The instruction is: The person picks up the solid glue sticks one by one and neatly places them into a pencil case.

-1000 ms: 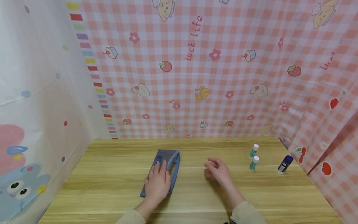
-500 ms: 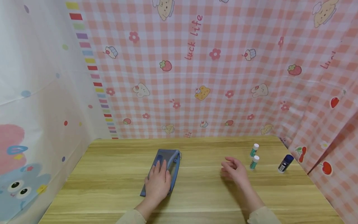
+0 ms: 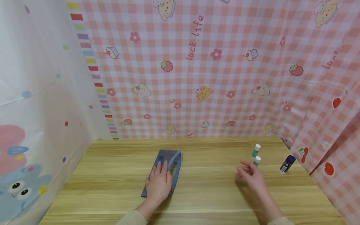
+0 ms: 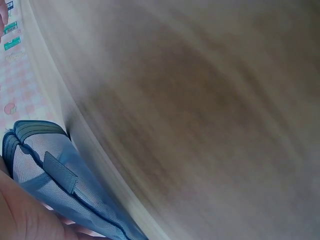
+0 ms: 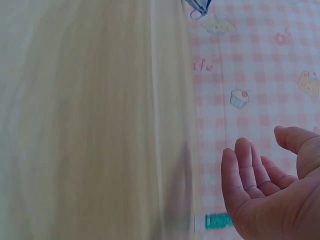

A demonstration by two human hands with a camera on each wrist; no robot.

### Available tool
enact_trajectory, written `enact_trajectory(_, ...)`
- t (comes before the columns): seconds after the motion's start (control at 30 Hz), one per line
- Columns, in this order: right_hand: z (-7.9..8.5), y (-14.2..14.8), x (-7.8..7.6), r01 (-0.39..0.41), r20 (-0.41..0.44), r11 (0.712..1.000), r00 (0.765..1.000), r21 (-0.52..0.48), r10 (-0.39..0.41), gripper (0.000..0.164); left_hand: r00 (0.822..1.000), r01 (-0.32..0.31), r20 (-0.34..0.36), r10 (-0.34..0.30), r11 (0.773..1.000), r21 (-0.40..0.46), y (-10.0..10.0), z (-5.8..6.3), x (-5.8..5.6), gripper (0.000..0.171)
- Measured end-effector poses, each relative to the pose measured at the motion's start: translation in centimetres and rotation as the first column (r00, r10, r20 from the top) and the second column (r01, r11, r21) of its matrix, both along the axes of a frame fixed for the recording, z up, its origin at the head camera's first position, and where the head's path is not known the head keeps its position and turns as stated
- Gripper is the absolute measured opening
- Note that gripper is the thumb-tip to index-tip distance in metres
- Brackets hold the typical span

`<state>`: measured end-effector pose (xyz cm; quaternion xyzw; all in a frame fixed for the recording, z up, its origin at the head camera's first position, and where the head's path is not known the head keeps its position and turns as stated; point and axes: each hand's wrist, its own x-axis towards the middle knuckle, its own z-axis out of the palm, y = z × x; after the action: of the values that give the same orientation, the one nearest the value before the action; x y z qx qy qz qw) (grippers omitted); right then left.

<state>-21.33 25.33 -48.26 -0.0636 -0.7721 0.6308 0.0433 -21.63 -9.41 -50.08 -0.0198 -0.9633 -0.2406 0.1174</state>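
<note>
My left hand [image 3: 159, 184] rests with straight fingers on a blue mesh zip pouch [image 3: 168, 154] lying on the table; a dark blue object [image 3: 160, 158] shows through its mesh. In the left wrist view the pouch [image 4: 75, 185] bulges beside the hand. My right hand [image 3: 252, 178] is above the table at the right, its fingers loosely bent and nothing in them. Just beyond it stands a green glue stick [image 3: 257, 160] with a white cap, its lower part hidden by the hand. A second green glue stick [image 3: 256, 151] stands behind that one.
To the right of my right hand, near the table's right edge, stands a larger glue stick [image 3: 287, 164] with a dark blue cap. A pink checked cloth [image 3: 185, 78] hangs behind the wooden table [image 3: 112, 175], and a white printed one [image 3: 56, 103] at the left.
My right hand has moved to the right from mid-table, now overlapping the nearer green glue stick in the head view. The left hand has stayed on the pouch.
</note>
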Motion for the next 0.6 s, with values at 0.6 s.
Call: enact_trajectory(0.6,0.4,6.0,1.5,0.085,-0.073,0.987,0.995,0.139,-0.075,0.051,1.0,-0.014,0.021,0.014,1.0,0.003,0.0,0.0,-0.1,0.048)
